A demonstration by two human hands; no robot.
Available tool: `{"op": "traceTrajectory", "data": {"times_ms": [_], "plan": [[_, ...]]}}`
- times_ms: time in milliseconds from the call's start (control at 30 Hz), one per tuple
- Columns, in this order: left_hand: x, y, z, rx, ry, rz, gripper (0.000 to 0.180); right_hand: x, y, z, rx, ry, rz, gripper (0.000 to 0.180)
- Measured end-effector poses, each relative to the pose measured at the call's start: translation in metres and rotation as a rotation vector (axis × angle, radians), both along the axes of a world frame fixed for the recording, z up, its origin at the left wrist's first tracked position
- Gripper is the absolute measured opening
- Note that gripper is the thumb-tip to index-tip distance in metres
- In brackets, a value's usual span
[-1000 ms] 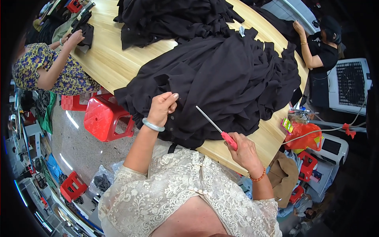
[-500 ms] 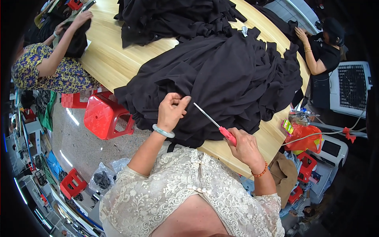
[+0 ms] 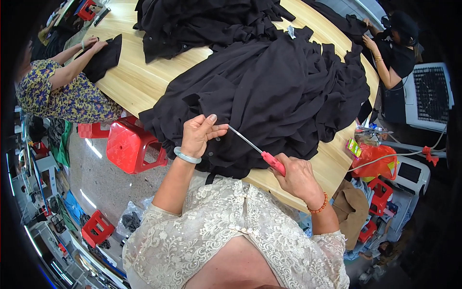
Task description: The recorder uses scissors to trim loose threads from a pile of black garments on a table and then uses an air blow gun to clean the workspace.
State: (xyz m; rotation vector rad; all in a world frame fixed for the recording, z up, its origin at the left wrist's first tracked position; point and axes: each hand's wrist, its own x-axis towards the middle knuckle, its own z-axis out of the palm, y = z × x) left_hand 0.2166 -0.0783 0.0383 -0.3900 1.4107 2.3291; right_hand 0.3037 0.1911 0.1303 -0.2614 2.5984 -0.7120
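Note:
My right hand (image 3: 298, 177) is closed round the pink-red handle of a screwdriver-like tool (image 3: 248, 141) with a slim metal shaft. The shaft points up and left. At its tip are the fingertips of my left hand (image 3: 198, 136), whose thumb stands apart from the fingers. Whether anything tiny lies at those fingertips is too small to tell. Beneath both hands a large heap of black garments (image 3: 269, 91) covers much of the wooden table (image 3: 139, 72). A few dark buttons show on the cloth near my left hand.
Another black pile (image 3: 202, 24) lies farther back. One person (image 3: 62, 91) handles black cloth at the left, another (image 3: 397, 53) at the right. A red stool (image 3: 130, 147) stands at the table's left edge. A red plastic bag (image 3: 378, 161) and a cable sit at the right.
My left hand has shifted slightly left and down, its fingers now stretched to the tool's tip. The tool has moved a little left. The left person's hands and cloth have come lower.

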Motion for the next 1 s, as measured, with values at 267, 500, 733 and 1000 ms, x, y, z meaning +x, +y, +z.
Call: {"op": "traceTrajectory", "data": {"times_ms": [267, 500, 733, 1000], "plan": [[0.003, 0.003, 0.014, 0.033, -0.005, 0.03, 0.016, -0.007, 0.002, 0.008, -0.044, -0.021, -0.022, 0.019], [-0.021, -0.014, 0.106, 0.094, 0.528, 0.098, 0.023, 0.008, 0.036, 0.004, 0.125, -0.144, -0.131, 0.022], [-0.012, -0.031, 0.179, -0.101, 0.886, 0.141, 0.033, -0.057, 0.03, -0.016, -0.016, -0.033, -0.158, 0.028], [-0.106, -0.101, 0.161, -0.018, 1.02, 0.187, 0.043, -0.218, 0.035, 0.018, 0.156, 0.339, -0.396, 0.016]]}}
